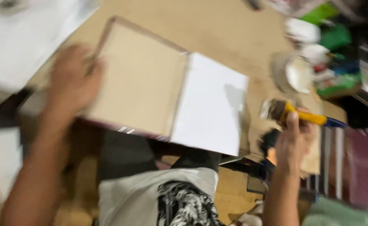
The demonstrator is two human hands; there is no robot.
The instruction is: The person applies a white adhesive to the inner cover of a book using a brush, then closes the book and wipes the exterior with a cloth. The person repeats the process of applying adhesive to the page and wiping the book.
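My left hand (pixel 73 79) grips the left edge of a flat tan board (pixel 142 81) with a dark rim, which lies tilted on the wooden table (pixel 217 29). A white sheet (pixel 211 104) lies against the board's right side. My right hand (pixel 293 140) is closed around a paintbrush (pixel 295 113) with a yellow and blue handle, bristles pointing left, just to the right of the white sheet. The view is blurred by motion.
A round white dish (pixel 299 74) and several small containers, green and white, crowd the table's far right. White paper (pixel 20 37) lies at the upper left. Striped and dark red fabric (pixel 355 163) is at the right. My lap in patterned cloth shows below.
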